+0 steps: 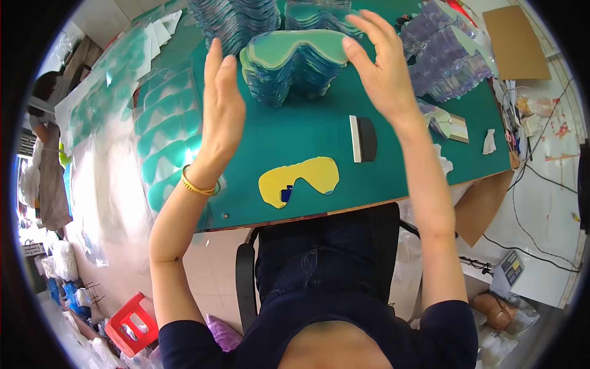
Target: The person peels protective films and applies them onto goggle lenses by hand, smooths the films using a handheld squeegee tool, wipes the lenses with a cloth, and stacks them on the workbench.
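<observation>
A tall stack of goggle-shaped clear lenses with teal film [295,61] stands on the green table [307,129]. My right hand [384,67] rests its fingertips on the right end of the top lens. My left hand [222,104] is raised just left of the stack, fingers straight and together, touching nothing that I can see. A yellow goggle-shaped sheet [301,178] lies flat near the table's front edge, with a small blue piece [286,193] on it. A black and white scraper block [364,139] lies to its right.
More lens stacks [442,55] stand at the back and right. Cut-out teal film sheets [166,135] hang over the table's left side. A cardboard sheet [515,43] lies far right. A red stool [130,323] stands on the floor at left. Another person [49,147] stands far left.
</observation>
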`<action>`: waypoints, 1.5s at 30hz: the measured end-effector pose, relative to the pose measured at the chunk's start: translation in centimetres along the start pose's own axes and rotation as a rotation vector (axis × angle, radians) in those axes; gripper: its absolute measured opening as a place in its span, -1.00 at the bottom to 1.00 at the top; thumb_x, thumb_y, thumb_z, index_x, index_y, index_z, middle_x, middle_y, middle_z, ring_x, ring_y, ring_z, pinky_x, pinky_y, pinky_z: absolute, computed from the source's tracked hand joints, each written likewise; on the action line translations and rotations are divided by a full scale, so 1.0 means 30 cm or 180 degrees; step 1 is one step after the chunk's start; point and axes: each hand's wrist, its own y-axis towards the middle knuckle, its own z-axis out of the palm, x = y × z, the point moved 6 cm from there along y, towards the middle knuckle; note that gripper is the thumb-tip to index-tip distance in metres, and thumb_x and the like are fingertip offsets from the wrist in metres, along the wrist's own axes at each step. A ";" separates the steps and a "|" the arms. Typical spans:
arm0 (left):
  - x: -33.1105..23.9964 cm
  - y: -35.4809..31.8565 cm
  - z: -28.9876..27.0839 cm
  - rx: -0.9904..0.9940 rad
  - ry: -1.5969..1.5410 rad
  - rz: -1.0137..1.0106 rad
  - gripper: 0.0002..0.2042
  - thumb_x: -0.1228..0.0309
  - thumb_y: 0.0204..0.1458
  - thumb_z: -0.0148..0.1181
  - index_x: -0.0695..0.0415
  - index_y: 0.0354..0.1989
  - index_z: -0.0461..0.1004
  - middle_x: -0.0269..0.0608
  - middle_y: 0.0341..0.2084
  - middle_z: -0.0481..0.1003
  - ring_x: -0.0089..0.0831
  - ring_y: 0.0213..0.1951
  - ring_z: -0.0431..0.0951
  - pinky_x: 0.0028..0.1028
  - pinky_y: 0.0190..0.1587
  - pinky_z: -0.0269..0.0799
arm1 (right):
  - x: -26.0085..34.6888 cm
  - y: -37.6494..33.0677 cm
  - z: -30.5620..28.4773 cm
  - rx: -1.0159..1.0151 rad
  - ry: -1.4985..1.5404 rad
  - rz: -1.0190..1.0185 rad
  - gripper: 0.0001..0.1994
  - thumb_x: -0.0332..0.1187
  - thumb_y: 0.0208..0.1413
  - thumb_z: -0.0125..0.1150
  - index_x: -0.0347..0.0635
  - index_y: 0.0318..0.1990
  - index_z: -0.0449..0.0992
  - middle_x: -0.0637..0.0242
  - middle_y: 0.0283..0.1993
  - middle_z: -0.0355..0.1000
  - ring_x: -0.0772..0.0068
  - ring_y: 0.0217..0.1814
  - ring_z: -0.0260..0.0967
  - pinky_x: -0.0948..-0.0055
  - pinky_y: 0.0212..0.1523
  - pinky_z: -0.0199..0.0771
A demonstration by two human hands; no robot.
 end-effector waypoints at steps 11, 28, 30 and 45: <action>-0.014 -0.011 0.116 0.0517 -0.0215 -0.0371 -0.31 -0.03 0.35 -0.52 0.27 0.48 -0.24 -0.11 0.49 -0.16 -0.32 0.50 -0.25 -0.34 0.48 -0.45 | 0.084 0.178 0.289 0.2203 -0.1814 -0.0641 -0.51 -0.37 -0.15 0.48 -0.37 -0.06 0.42 -0.02 0.05 0.41 0.01 0.14 0.37 0.13 0.08 0.45; -0.069 -0.029 -0.023 -0.0319 0.0342 -0.0032 -0.48 0.06 0.35 -0.37 -0.01 0.36 0.27 -0.24 0.30 0.26 -0.27 0.33 0.11 -0.11 0.39 -0.12 | 0.043 0.218 0.296 0.2343 -0.1244 -0.0503 -0.68 -0.51 -0.19 0.25 -0.37 -0.19 0.46 -0.11 -0.19 0.52 -0.17 -0.08 0.49 0.03 -0.14 0.52; -0.081 -0.033 -0.038 -0.0323 0.0387 -0.0067 -0.47 0.04 0.35 -0.37 -0.01 0.36 0.27 -0.25 0.30 0.27 -0.29 0.33 0.11 -0.11 0.39 -0.13 | 0.019 0.220 0.293 0.2267 -0.1190 -0.0539 -0.66 -0.51 -0.20 0.27 -0.37 -0.18 0.45 -0.10 -0.19 0.52 -0.16 -0.08 0.49 0.03 -0.11 0.51; -0.097 -0.042 -0.102 -0.0529 0.0316 -0.0156 -0.45 0.05 0.30 -0.36 0.03 0.34 0.28 -0.16 0.24 0.31 -0.26 0.29 0.17 -0.20 0.37 -0.06 | -0.085 0.436 0.184 0.1578 -0.1517 -0.0446 -0.55 -0.41 -0.27 0.42 -0.35 -0.14 0.46 -0.11 -0.21 0.53 -0.18 -0.04 0.47 0.04 -0.09 0.47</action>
